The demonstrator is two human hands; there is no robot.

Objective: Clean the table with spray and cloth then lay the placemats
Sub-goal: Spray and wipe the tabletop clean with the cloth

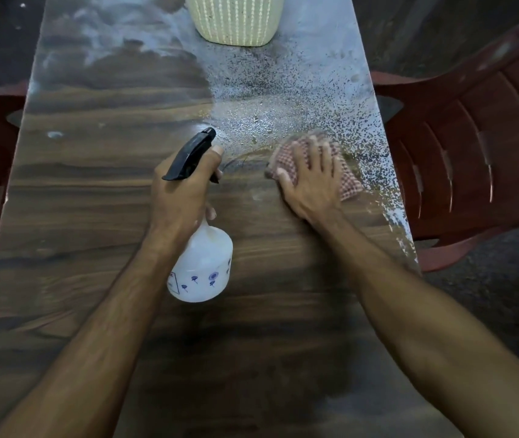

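Fingers [315, 153] of the right hand [310, 178] lie straight and spread, pressed flat on a red checked cloth [346, 181] at the near edge of a wet, droplet-speckled patch on the wood-grain tabletop [93, 216]. The left hand [179, 191] is curled round the neck of a white spray bottle [202, 263], its black trigger head [191, 158] pointing toward one o'clock at the beaded area, the bottle body hanging back toward the person. A ribbed cream pot [234, 20] stands at twelve o'clock, at the far edge of the grey film. Red plastic chairs [473, 137] flank the tabletop at three and nine o'clock. No placemats are in view, so laying them appears some way off. Wiping looks to be the step in hand; it would likely go best with the palm kept flat, overlapping strokes worked from the droplets out toward two o'clock and the right edge, and the pot lifted aside so the film beneath is not missed.
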